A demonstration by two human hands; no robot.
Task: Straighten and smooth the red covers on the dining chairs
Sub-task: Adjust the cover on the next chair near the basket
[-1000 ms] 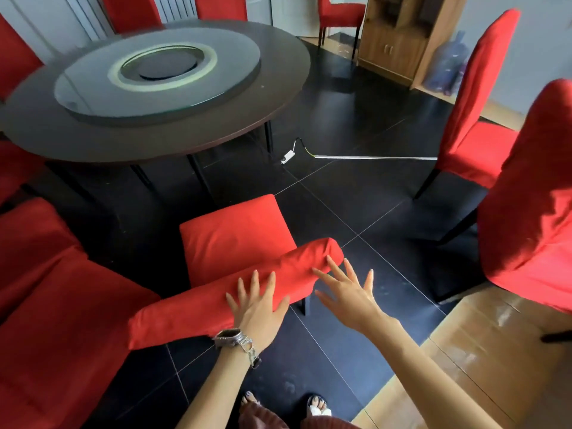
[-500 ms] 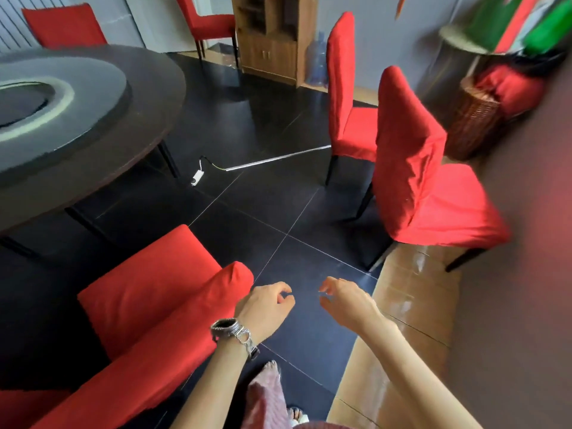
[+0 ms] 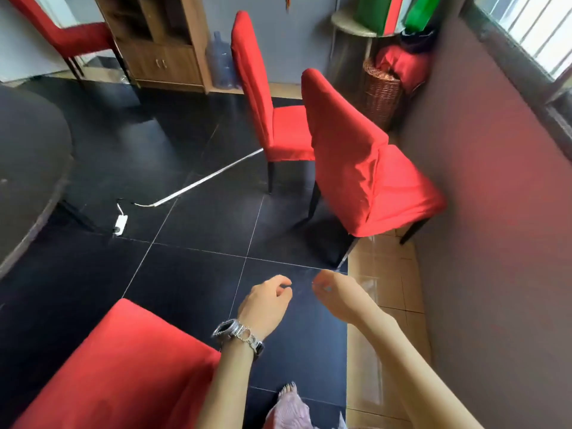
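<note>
Head view: both hands hang above the black tiled floor [image 3: 201, 274], near each other, not touching.
Left hand [image 3: 266, 305]: fingers loosely curled, holding nothing; silver metal wristwatch [image 3: 238, 331] on the wrist.
Right hand [image 3: 335, 297]: fingers loosely curled, empty.
Nearest red fabric chair cover [image 3: 123, 366]: lower left, beside the left forearm.
Second red-covered chair [image 3: 356, 156]: ahead, near the brown wall.
Third red-covered chair [image 3: 257, 88]: just behind it.

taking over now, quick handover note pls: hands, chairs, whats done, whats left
Left hand: loosely curled, empty, above the floor.
Right hand: the same, empty.
Near chair, lower left: looks smooth, probably done.
Wall chair, ahead right: creased down the side of its back; likely next.
Chair behind it and far chair: too far to judge.
</note>
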